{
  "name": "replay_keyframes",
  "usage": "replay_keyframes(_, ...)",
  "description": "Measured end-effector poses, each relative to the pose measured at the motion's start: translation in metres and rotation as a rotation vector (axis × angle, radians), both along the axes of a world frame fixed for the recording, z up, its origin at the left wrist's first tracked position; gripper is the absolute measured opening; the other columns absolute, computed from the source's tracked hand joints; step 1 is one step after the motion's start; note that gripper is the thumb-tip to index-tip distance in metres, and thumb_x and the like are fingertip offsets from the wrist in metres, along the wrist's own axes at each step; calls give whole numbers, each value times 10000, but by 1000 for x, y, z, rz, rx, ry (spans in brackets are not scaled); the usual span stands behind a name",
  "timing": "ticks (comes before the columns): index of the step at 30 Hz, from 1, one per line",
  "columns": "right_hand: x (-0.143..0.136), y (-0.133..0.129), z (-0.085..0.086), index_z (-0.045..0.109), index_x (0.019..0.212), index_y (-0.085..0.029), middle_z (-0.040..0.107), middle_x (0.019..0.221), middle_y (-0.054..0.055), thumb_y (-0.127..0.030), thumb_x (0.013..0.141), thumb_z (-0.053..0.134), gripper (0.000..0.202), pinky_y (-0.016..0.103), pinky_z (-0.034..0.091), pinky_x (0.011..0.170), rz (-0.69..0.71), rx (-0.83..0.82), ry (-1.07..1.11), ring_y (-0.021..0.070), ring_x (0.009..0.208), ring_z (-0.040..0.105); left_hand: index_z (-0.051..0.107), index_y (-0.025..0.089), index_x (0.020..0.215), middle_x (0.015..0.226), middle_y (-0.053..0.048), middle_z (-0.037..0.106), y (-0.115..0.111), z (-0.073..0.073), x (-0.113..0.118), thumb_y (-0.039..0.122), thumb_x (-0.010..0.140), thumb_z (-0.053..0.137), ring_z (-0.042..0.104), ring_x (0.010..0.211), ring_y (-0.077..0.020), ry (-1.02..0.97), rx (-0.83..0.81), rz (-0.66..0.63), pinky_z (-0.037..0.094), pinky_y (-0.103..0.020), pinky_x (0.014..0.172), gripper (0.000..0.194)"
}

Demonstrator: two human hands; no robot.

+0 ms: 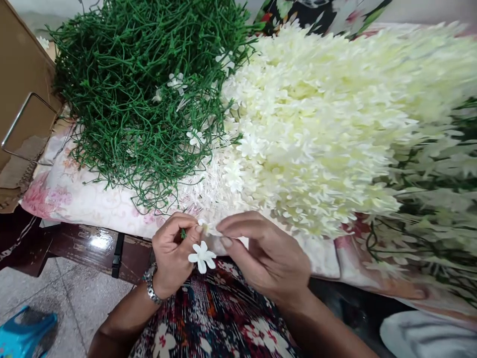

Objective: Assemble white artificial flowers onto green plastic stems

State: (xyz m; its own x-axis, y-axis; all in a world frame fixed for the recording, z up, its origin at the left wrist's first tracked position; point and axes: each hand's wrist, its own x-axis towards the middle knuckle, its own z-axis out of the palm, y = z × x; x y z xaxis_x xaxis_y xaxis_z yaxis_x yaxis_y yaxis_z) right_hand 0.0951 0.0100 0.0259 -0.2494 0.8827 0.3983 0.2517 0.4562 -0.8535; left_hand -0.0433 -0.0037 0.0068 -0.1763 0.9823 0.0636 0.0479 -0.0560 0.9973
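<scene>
My left hand [174,253] pinches a short green plastic stem [183,233] that carries a white artificial flower [201,256] at its lower end. My right hand [266,253] holds a small cream petal piece [207,227] between thumb and forefinger, right beside the left fingertips. Both hands work at the near edge of a table, over my lap. A big heap of cream artificial flowers [316,124] lies just beyond them. A tangled pile of bare green stems [145,84] sits at the back left.
A floral cloth [85,196] covers the dark wooden table [89,243]. Cardboard with a metal handle [26,119] stands at the left. Assembled flower sprigs [432,199] lie at the right. A blue slipper [26,333] rests on the tiled floor.
</scene>
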Motion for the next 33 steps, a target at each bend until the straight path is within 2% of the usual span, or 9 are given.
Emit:
replay_keyframes(4, 8, -2, -9, 516, 822, -184, 559, 833, 40, -59, 699, 535, 176, 274, 464, 658, -134, 132, -125, 128, 785, 551, 590, 145, 704, 697, -18, 578, -6, 2, 16, 151, 736, 562, 534, 677, -108, -26, 4, -42, 416, -214, 616, 42)
replay_keyframes(7, 18, -8, -14, 520, 829, -189, 554, 837, 37, -76, 705, 537, 168, 287, 464, 664, -188, 148, -108, 132, 789, 551, 603, 152, 719, 706, -16, 591, -9, 2, 25, 156, 725, 577, 540, 669, -107, -45, -16, -81, 422, -211, 597, 27)
replay_keyframes(11, 25, -14, -17, 531, 820, -195, 553, 850, 35, -82, 703, 540, 163, 300, 467, 666, -241, 150, -36, 143, 800, 553, 591, 157, 711, 669, -1, 578, -12, -2, 31, 188, 731, 576, 520, 585, -87, -170, -128, -123, 408, -201, 533, 39)
replay_keyframes(14, 26, -16, -20, 528, 831, -197, 553, 861, 41, -74, 697, 540, 182, 305, 470, 654, -264, 184, -64, 150, 802, 551, 592, 157, 722, 652, 8, 570, -14, -5, 33, 190, 728, 583, 501, 547, -70, -222, -165, -145, 397, -190, 513, 35)
replay_keyframes(18, 26, -19, -20, 531, 836, -189, 547, 874, 54, -57, 677, 558, 208, 299, 473, 637, -281, 250, -126, 152, 795, 546, 610, 162, 733, 690, 8, 589, -14, -4, 35, 148, 723, 584, 527, 598, -73, -144, -101, -127, 414, -181, 546, 31)
replay_keyframes(25, 28, -29, -8, 534, 830, -195, 547, 847, 45, -60, 669, 567, 213, 318, 466, 642, -289, 223, -9, 158, 786, 541, 608, 139, 717, 709, -8, 603, -10, 0, 36, 132, 717, 586, 551, 654, -87, 6, -14, -51, 441, -180, 591, 24)
replay_keyframes(33, 20, -18, -22, 525, 813, -175, 548, 866, 61, -38, 651, 585, 221, 327, 480, 662, -304, 271, -83, 159, 804, 544, 604, 139, 719, 692, -4, 604, -12, 1, 37, 129, 731, 569, 547, 651, -81, 34, -5, -117, 435, -177, 607, 38)
